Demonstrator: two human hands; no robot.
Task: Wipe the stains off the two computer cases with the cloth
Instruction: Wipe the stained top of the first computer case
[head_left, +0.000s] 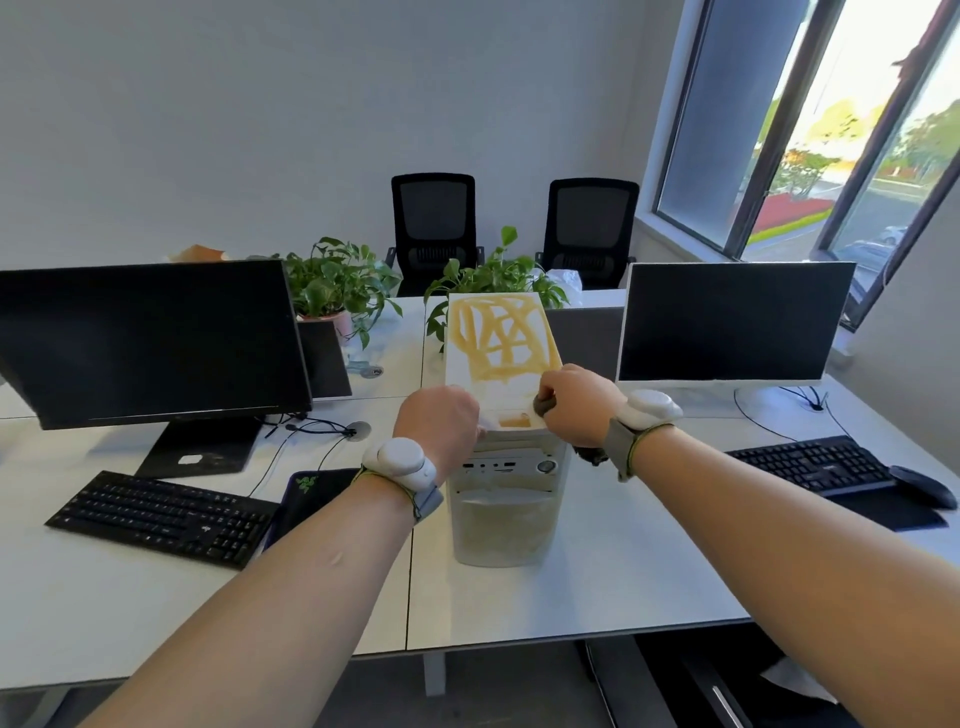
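Your left hand (439, 423) reaches forward, fingers curled over the near left top edge of the upright white computer case (506, 452), gripping it. The case stands mid white tabletop (597, 587), its top smeared with yellow-brown stains (501, 338). Your right hand (574, 405), knuckles up, clenches a dark grey cloth (543, 404) against the case's near right top edge.

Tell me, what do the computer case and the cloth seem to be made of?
The computer case looks like painted metal or plastic, matte white: flat, stiff panels. The cloth, gripped by the right hand, looks like soft grey fabric, since it bunches up; its weave cannot be seen.
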